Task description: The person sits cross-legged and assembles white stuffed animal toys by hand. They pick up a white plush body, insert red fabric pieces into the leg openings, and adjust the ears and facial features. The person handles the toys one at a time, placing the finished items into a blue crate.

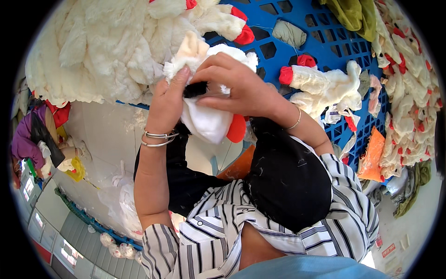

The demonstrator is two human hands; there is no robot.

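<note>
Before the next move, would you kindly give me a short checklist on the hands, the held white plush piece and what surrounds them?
1. Left grip on the white plush piece: ok; the thumb presses its left edge.
2. Right grip firmly closed: cannot tell; thumb and fingers lie either side of the black patch.
3. Wrists bare: not ok; silver bangles on the left, a thin bracelet on the right.
4. Black cloth below free of fluff: not ok; pale fibres cling to it.
5. Piece apart from the cream plush heap: cannot tell; they overlap in this view.
</note>
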